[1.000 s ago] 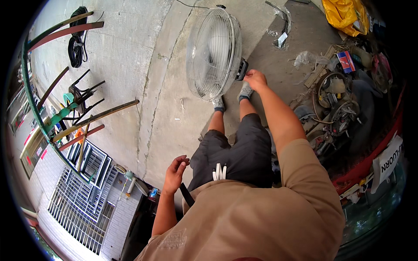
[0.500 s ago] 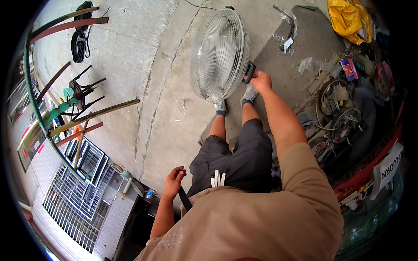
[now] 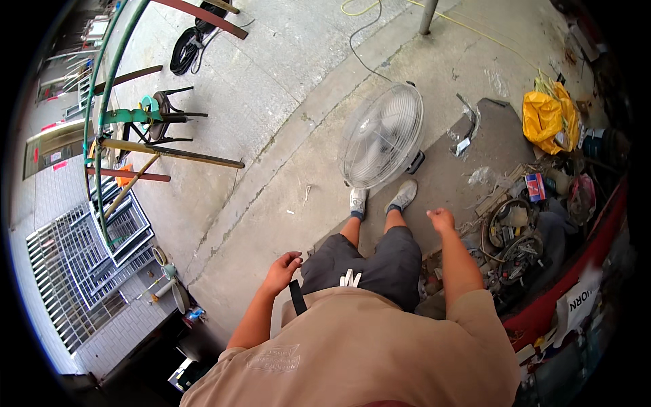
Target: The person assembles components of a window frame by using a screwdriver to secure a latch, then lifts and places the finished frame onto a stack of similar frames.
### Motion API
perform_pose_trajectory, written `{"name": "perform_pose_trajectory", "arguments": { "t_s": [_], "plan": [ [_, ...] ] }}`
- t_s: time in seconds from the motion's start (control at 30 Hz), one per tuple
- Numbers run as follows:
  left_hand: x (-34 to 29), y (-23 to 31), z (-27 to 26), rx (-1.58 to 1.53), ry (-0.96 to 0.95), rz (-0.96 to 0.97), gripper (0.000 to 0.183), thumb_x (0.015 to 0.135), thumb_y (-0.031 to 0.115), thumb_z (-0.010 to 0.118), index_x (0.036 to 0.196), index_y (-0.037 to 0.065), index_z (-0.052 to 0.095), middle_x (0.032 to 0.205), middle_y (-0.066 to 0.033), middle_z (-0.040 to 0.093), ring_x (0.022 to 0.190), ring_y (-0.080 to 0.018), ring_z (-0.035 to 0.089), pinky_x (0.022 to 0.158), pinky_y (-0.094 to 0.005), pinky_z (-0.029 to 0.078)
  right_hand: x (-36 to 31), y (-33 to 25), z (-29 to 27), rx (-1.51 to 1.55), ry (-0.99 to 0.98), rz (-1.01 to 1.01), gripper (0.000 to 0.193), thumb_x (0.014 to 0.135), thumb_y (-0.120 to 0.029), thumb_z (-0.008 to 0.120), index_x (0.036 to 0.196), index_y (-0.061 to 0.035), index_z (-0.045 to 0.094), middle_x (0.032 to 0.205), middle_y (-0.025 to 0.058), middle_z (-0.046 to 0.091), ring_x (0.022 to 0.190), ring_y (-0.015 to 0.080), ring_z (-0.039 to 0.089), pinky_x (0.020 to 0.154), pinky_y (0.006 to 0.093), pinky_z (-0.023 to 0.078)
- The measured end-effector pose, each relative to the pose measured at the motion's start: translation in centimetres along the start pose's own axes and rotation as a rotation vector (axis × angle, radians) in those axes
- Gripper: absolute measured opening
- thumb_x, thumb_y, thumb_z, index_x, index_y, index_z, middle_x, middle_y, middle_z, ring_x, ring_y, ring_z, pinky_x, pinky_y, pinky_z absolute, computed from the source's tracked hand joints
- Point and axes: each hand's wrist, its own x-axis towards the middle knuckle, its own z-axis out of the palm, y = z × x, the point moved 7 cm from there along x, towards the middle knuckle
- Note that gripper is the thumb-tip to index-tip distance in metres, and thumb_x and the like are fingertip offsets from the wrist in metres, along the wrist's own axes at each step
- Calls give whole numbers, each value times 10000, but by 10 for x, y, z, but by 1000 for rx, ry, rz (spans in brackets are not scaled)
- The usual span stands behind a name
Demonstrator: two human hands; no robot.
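Observation:
A large round fan (image 3: 382, 136) with a silvery wire cage stands on the concrete floor beyond my shoes. A black handle (image 3: 416, 162) sits at its near right edge. My right hand (image 3: 442, 220) hangs free in the air, nearer to me than the handle and apart from it. Its fingers are loosely curled, and nothing shows in them. Beside my left hip, my left hand (image 3: 280, 273) is raised with fingers loosely bent and empty. A black strap (image 3: 297, 298) hangs close to it.
Scrap parts and hoses (image 3: 512, 230) are heaped on the right, with a yellow bag (image 3: 546, 119) beyond. A metal pole (image 3: 428, 17) stands ahead; a cable (image 3: 359, 54) runs to the fan. At left are a green-framed rack (image 3: 102, 146), a stool (image 3: 161, 115) and metal grilles (image 3: 57, 288).
My right hand has let go of the fan's handle and drawn back toward me. The fan now stands farther from my hands. My left hand remains beside my hip.

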Motion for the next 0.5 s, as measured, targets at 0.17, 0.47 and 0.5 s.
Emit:
{"name": "perform_pose_trajectory", "arguments": {
  "t_s": [0.17, 0.47, 0.5],
  "plan": [
    [-4, -28, -22, 117, 21, -7, 375, 1046, 261, 588, 1357, 55, 618, 1191, -95, 726, 1093, -198, 697, 993, -341, 517, -31, 81, -33, -148, 127, 15, 419, 844, -357, 819, 1002, 25, 752, 997, 164, 761, 890, 281, 705, 833, 439, 544],
    [37, -104, -74, -238, 247, -6, 366, 1003, 240, 628, 1264, -11, 674, 1083, -154, 737, 939, -231, 723, 836, -373, 577, -107, -38, -104, 96, 137, -111, 353, 908, -318, 751, 949, 33, 747, 899, 128, 740, 845, 222, 669, 786, 396, 518],
    [40, -108, -76, -291, 269, -18, 362, 996, 237, 627, 1239, -26, 680, 1072, -155, 736, 919, -238, 722, 818, -379, 579, -110, -54, -107, 178, 120, -160, 349, 914, -311, 749, 960, 35, 746, 919, 123, 742, 859, 216, 668, 800, 390, 521]
  ]
}}
